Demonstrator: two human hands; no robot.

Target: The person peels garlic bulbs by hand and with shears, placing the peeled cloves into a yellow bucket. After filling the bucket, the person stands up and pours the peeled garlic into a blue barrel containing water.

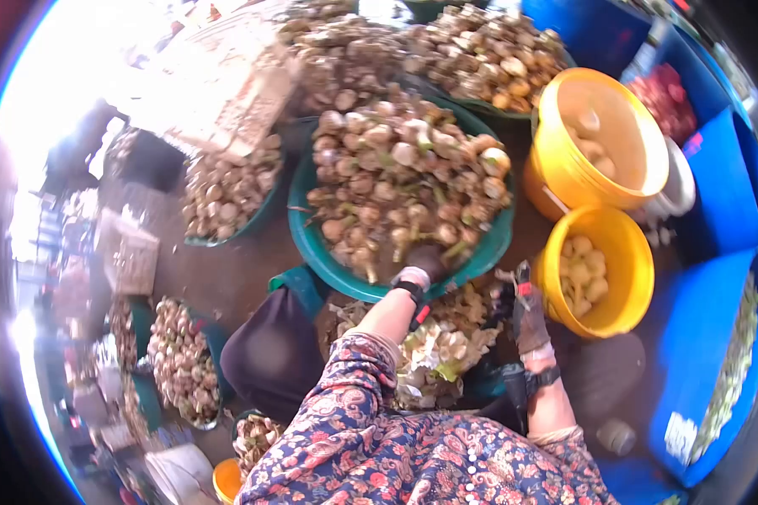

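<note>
My left hand [425,260], in a dark glove, reaches over the near rim of a green basin [305,240] and touches the onions [387,189] heaped in it. Its fingers are hidden among them. Many of these onions still carry roots and stem ends. My right hand [531,324], gloved too, is closed beside the smaller yellow bucket [640,282]. From its fist sticks a small black and red tool, which looks like a knife [524,278]. Peeled onions [583,273] lie in that bucket. Between my arms is a pile of loose onion skins [446,349].
A larger yellow bucket [556,126] with a few peeled onions stands behind the smaller one. Blue crates [720,181] line the right side. More onion heaps [488,55] fill basins at the back and left. A dark rounded shape [269,358] lies left of my arm.
</note>
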